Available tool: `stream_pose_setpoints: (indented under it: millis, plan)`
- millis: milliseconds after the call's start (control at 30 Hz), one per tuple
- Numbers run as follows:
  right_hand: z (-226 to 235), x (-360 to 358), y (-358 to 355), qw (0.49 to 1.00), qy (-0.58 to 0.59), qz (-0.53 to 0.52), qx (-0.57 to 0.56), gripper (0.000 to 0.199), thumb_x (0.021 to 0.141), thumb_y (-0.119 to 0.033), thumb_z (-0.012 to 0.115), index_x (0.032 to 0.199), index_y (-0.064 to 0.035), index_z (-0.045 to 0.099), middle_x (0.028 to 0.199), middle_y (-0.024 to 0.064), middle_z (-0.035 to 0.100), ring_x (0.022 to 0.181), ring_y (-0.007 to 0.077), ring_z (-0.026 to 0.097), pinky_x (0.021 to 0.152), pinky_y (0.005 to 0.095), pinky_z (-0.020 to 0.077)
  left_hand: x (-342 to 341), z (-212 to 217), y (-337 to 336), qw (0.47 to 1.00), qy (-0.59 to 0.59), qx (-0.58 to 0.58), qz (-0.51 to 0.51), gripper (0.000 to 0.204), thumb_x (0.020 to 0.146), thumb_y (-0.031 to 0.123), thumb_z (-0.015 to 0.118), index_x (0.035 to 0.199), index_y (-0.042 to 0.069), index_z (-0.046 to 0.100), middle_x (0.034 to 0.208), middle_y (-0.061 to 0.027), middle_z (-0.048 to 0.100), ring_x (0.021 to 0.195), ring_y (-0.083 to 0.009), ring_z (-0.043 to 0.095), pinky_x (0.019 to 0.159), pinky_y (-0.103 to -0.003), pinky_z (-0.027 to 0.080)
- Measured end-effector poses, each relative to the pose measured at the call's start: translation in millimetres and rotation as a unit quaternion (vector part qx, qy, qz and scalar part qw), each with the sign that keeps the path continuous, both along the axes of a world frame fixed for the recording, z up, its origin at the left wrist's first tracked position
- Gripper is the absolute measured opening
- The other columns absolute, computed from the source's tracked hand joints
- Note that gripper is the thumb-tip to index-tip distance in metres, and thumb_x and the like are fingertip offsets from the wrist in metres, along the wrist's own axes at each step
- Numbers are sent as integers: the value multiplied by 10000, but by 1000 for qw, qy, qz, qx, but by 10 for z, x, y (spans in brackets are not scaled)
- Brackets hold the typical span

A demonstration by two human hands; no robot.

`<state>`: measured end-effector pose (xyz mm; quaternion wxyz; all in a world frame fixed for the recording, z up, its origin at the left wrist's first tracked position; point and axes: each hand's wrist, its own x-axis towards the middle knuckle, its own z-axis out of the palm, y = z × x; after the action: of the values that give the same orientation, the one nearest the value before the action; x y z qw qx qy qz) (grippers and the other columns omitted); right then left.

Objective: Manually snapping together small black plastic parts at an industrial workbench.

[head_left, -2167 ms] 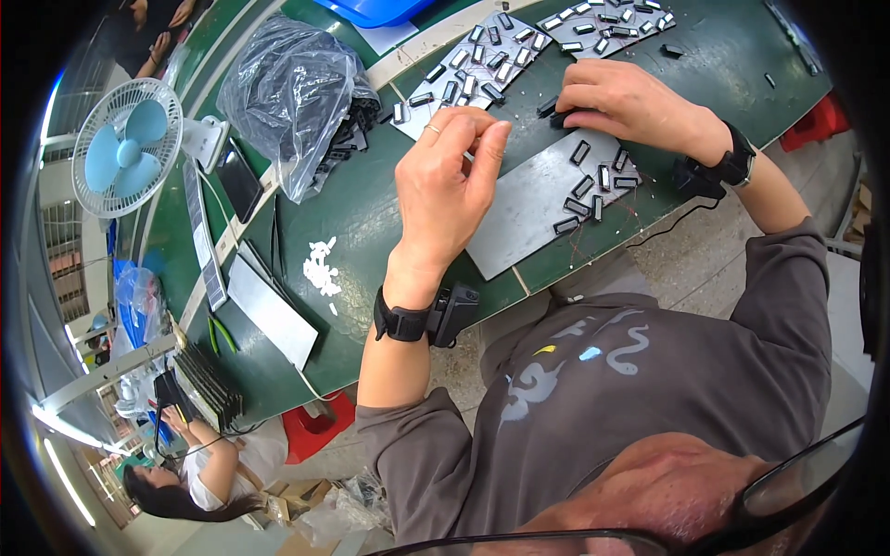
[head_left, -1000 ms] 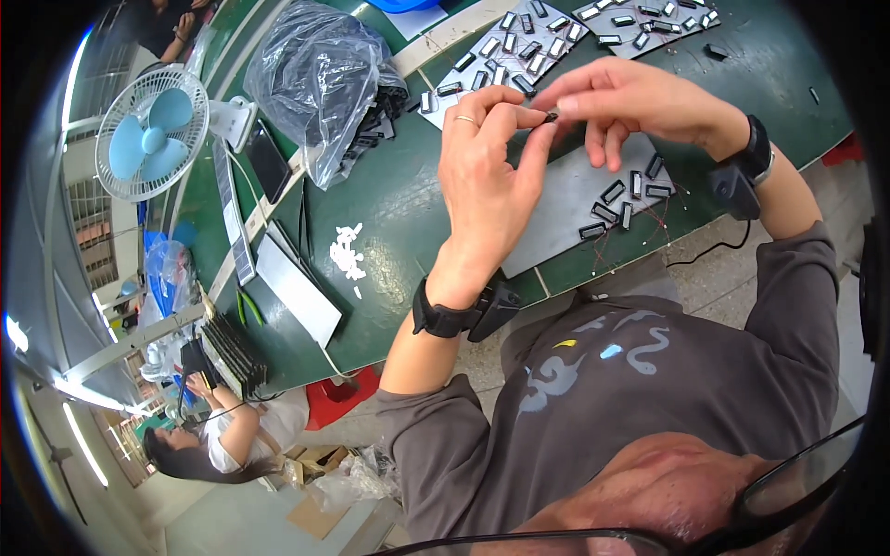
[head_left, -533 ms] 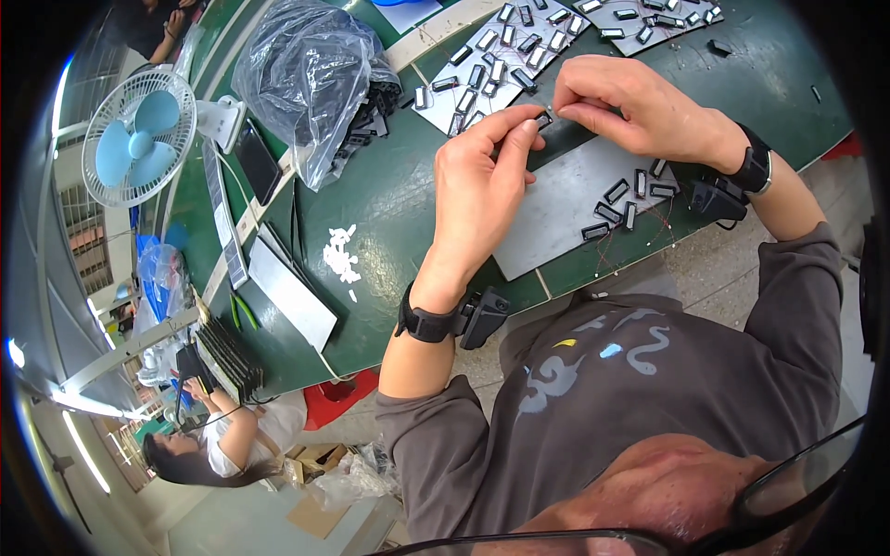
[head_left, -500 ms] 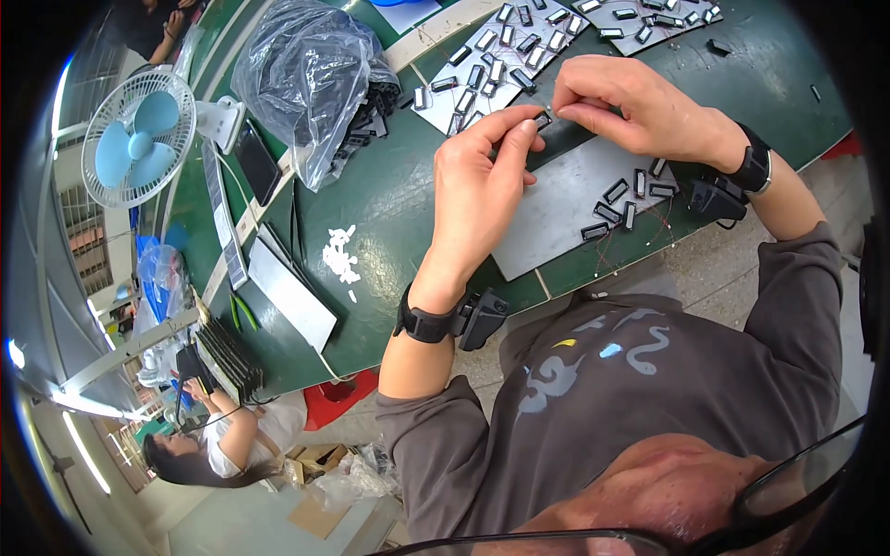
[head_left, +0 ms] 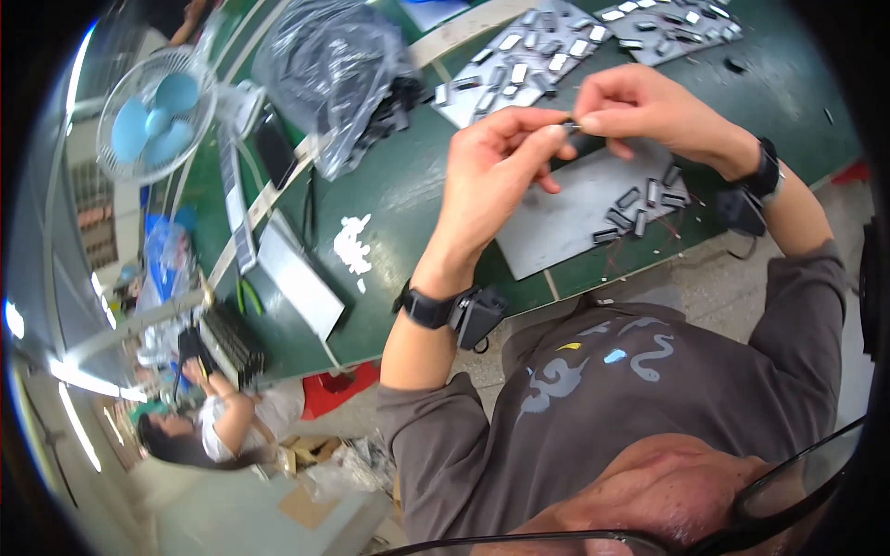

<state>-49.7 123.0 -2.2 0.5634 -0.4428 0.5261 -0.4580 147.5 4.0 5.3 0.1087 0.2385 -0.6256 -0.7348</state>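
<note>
My left hand (head_left: 496, 171) pinches a small black rectangular part (head_left: 569, 126) between thumb and forefinger. The fingers of my right hand (head_left: 640, 116) are closed at the part's other end, and the two hands nearly meet over the green bench. Whether the right fingertips hold a wire or the part itself is too small to tell. Beneath them lies a grey metal plate (head_left: 547, 232). Several similar black parts (head_left: 629, 197) with thin wires rest on its right side.
Two plates (head_left: 454, 111) crowded with black parts lie at the back. A plastic bag (head_left: 324, 79) of dark pieces, small white pieces (head_left: 352, 246), a phone (head_left: 274, 148), a metal strip (head_left: 298, 278) and green-handled pliers (head_left: 248, 296) are on the left, near a fan (head_left: 158, 120). Another person (head_left: 227, 422) sits beyond.
My right hand has come down to the part in my left fingers, so the fingertips now meet there. The whole view has shifted slightly.
</note>
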Motion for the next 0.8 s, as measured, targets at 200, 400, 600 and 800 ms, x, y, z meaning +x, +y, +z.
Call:
stream_pose_setpoints:
  millis: [200, 400, 600, 800]
  plan:
    - [22, -67, 58, 998, -57, 3, 6, 176, 935, -215, 661, 897, -63, 582, 814, -30, 542, 606, 40, 475, 525, 200, 407, 160, -8, -78, 999, 18, -14, 32, 212, 971, 160, 637, 1055, -20, 711, 830, -79, 711, 636, -98, 594, 582, -244, 522]
    - [121, -87, 53, 998, -58, -23, -10, 157, 945, -222, 643, 888, -86, 592, 781, -63, 463, 643, 24, 427, 543, 194, 396, 531, -69, -609, 825, -82, -536, 157, 239, 923, 250, 683, 951, 20, 739, 797, -100, 707, 648, -233, 653, 602, -345, 516]
    - [68, -57, 28, 999, -35, -19, -33, 172, 943, -230, 654, 883, -83, 589, 805, -54, 488, 658, 26, 451, 547, 197, 402, 491, -254, -905, 652, -206, -715, 145, 146, 854, 193, 706, 903, 58, 731, 849, -88, 656, 830, -308, 655, 714, -409, 512]
    - [45, -42, 52, 998, 14, -32, -59, 174, 948, -229, 650, 894, -74, 593, 818, -41, 502, 650, 38, 466, 571, 205, 417, 548, -176, -804, 733, -233, -620, 157, 146, 853, 196, 707, 883, 54, 713, 860, -81, 660, 857, -298, 649, 724, -421, 514]
